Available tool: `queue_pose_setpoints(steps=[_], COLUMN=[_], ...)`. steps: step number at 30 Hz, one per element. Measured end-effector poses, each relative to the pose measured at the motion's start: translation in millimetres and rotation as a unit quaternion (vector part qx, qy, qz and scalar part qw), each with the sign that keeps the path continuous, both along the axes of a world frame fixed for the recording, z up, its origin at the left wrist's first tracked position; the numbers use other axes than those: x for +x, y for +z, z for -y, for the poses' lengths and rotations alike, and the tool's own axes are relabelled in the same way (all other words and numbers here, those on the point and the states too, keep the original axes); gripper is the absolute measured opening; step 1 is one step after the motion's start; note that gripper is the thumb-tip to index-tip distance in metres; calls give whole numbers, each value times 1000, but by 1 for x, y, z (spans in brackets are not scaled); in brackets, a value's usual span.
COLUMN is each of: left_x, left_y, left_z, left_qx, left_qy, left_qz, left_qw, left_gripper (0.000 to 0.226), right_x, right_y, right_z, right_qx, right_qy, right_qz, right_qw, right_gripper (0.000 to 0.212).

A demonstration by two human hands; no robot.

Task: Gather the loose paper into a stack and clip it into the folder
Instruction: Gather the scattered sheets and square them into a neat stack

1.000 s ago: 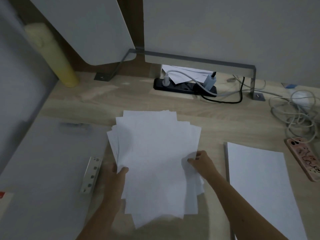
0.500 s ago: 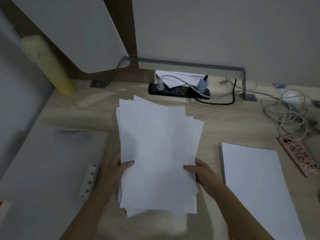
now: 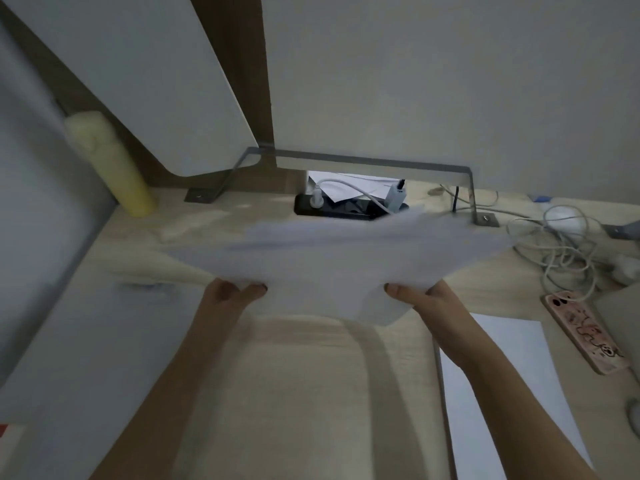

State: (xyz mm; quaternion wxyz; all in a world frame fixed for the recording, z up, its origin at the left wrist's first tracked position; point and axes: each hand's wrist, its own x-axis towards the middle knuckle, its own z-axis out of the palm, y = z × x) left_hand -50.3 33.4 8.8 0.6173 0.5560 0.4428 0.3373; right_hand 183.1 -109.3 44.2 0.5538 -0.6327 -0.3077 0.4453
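Blurred sheaf of loose paper (image 3: 346,258) held above the wooden desk (image 3: 304,393), left hand (image 3: 230,296) and right hand (image 3: 427,299) pinching its near edge, thumbs on top, grey folder (image 3: 86,358) lying left, white sheets (image 3: 512,393) right, grey partition panels behind.

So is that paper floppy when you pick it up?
Probably floppy: the paper droops between the left hand and right hand gripping its near edge. Sheets likely slide easily, since they fan out unevenly. It seems light, held at one edge.
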Motion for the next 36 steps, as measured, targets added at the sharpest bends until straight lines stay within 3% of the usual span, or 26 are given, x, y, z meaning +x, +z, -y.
queue_pose_setpoints(steps=[2,5,8,9,13,15,22,25,29,33,36], left_x=[0,9,18,20,22,19,22,30,26,32,39], left_y=[1,5,12,12,21,24,10,13,12,5,12], left_z=[2,4,4,4,6,8,10,21,23,28,32], left_qx=[-23,-4,32,33,44,50,27,16,27,-7,2], left_qy=[-8,-27,-30,-28,-38,-32,-62,-42,15,37,16], left_qz=[-25,-20,-18,-10,32,60,25,46,52,42,72], left_qw=[999,999,999,999,998,996,997,998,998,998,997], left_gripper=[48,19,17,18,21,28,33,29,12,23,17], right_x=[-1,-3,-4,-3,-5,-7,-16,-25,-18,-22,-30], right_y=[-1,-3,-5,-4,7,10,-15,-18,-16,-27,-26], right_z=[0,-2,-5,-6,-10,-7,-3,-5,2,5,2], right_qx=[7,-4,-30,-31,-2,13,-24,-3,20,-31,-34], right_qy=[8,25,-10,-19,-48,-56,-105,-143,-180,-185,-194], right_qz=[0,11,14,21,45,44,1,-11,0,13,-4], right_qw=[1000,1000,999,999,998,997,994,990,983,982,980], right_gripper=[52,68,89,86,35,25,29,32,20,21,23])
